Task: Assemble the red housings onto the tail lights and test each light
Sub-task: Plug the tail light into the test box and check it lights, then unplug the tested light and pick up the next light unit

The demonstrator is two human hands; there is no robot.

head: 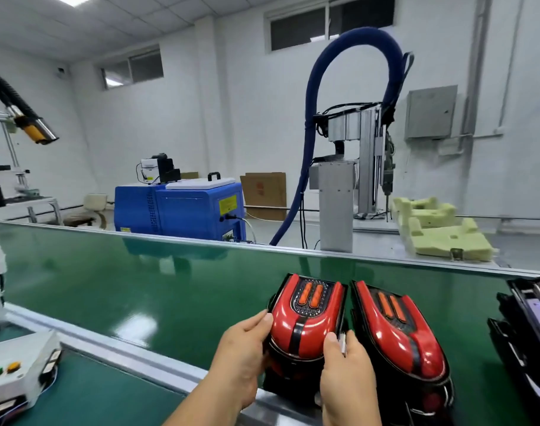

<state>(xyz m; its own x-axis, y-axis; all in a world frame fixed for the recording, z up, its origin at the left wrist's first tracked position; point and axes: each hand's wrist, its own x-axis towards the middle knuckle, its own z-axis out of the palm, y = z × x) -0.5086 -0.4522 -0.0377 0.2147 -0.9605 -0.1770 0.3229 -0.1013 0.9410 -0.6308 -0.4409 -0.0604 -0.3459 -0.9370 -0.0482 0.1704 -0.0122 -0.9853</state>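
Note:
Two tail lights with red housings lie side by side on the green conveyor belt (pixel 139 281). My left hand (pixel 241 361) grips the left side of the nearer tail light (pixel 305 321), thumb on its red cover. My right hand (pixel 348 382) holds that same light's right edge, thumb on the red cover, fingers tucked between the two lights. The second tail light (pixel 400 336) sits just to the right, untouched. Both show two orange lamp strips near their far ends.
A white control box (pixel 16 373) with a green and an orange button sits at the lower left. Black tail light parts (pixel 529 333) lie at the right edge. Beyond the belt stand a blue machine (pixel 182 207), a dispensing rig (pixel 354 167) and yellow foam fixtures (pixel 440 229).

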